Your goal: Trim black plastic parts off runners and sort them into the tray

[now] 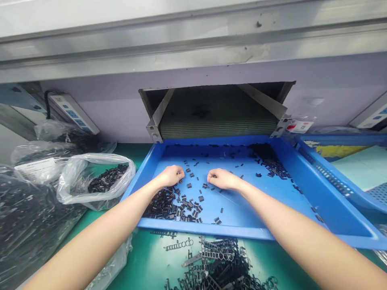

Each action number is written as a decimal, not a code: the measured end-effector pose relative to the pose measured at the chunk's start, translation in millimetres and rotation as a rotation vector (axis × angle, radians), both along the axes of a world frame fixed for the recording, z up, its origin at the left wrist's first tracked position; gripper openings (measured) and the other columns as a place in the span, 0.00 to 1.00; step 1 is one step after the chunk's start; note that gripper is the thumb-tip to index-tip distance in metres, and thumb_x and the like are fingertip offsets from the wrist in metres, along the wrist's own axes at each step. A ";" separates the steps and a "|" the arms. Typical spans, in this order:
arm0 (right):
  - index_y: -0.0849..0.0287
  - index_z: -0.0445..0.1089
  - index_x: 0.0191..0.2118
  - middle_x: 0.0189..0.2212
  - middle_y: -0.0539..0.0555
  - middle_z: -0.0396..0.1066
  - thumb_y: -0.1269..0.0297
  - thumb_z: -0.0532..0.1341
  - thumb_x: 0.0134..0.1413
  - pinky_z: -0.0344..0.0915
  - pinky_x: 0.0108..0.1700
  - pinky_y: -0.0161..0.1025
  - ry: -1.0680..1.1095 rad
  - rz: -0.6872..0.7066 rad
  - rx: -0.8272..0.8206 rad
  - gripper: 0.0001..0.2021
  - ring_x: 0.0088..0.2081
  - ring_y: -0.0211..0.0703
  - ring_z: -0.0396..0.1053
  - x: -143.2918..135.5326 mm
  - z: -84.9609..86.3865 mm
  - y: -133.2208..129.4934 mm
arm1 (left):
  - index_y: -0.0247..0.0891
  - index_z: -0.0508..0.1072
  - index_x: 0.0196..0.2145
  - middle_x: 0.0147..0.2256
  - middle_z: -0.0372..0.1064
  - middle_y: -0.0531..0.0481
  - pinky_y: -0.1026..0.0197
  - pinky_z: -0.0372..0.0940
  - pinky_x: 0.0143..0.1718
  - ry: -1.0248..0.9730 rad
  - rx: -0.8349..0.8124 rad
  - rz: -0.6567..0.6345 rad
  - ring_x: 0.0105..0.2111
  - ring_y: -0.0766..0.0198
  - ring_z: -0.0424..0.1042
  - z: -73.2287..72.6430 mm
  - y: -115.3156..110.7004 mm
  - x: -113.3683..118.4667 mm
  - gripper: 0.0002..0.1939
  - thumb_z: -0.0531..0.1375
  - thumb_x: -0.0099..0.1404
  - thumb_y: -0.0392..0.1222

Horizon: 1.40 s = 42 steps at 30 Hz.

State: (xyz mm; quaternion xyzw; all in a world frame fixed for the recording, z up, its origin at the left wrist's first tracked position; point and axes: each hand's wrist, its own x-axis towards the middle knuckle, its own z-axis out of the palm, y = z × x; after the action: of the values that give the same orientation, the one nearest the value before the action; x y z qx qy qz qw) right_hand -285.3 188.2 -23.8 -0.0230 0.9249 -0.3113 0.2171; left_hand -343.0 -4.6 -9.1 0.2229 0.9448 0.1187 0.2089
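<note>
The left forearm [111,229] is bare, smooth and slim, tapering evenly to a narrow wrist [157,183]. The right forearm [290,213] has the same slender, uncovered outline. The left hand [172,175] and the right hand [223,179] are bare too, compact, with softly rounded backs.

Bright light glares off the green table [148,259], the belt [217,110] lies in shadow, and edges look stretched.
</note>
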 end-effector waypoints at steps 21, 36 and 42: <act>0.59 0.59 0.27 0.21 0.48 0.59 0.67 0.51 0.49 0.51 0.23 0.32 0.072 -0.126 -0.318 0.03 0.21 0.33 0.56 1.2 0.0 -4.9 | 0.37 0.60 0.30 0.18 0.55 0.55 0.67 0.51 0.16 -0.185 0.342 -0.078 0.15 0.70 0.53 -0.7 -0.1 3.1 0.13 0.47 0.61 0.50; 0.58 0.57 0.29 0.18 0.45 0.54 0.59 0.50 0.48 0.42 0.15 0.28 0.046 -0.295 -0.647 0.08 0.15 0.29 0.50 -0.9 -2.8 -3.3 | 0.35 0.66 0.35 0.27 0.63 0.51 0.61 0.61 0.30 0.032 0.183 -0.093 0.28 0.64 0.65 -15.8 13.6 -29.6 0.08 0.56 0.58 0.41; 0.61 0.66 0.31 0.18 0.48 0.63 0.64 0.58 0.47 0.57 0.26 0.32 0.127 -0.206 -0.196 0.06 0.23 0.36 0.62 -16.7 -6.5 -22.2 | 0.33 0.66 0.39 0.34 0.66 0.49 0.56 0.63 0.36 0.053 0.048 -0.180 0.32 0.64 0.67 -22.5 4.5 -34.8 0.11 0.54 0.62 0.43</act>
State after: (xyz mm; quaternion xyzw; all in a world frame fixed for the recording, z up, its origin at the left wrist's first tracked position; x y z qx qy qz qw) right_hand -302.0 166.0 -30.3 0.0313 0.8994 -0.4185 0.1219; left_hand -377.8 -0.1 -31.6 0.3147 0.9230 0.1160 0.1884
